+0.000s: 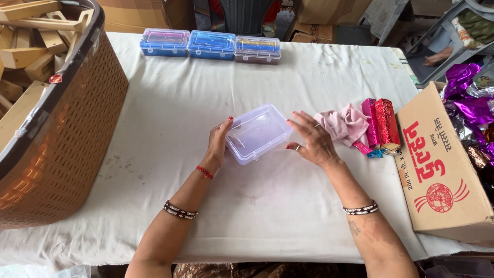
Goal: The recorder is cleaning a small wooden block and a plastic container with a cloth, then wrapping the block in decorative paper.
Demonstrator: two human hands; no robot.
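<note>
A clear plastic box (256, 132) with its lid closed lies on the white tablecloth (170, 113) in the middle of the table. My left hand (218, 141) grips its left end, thumb on top. My right hand (311, 139) rests at its right end, fingers spread and touching the box edge. Just right of that hand lies a pink cloth (346, 122), and beside it two foil-wrapped blocks, one pink (369, 122) and one red (387, 120).
Three filled plastic boxes (211, 44) stand in a row at the table's far edge. A brown perforated basket (62, 118) of wooden pieces fills the left side. A cardboard carton (437, 164) with shiny purple foil sits at the right.
</note>
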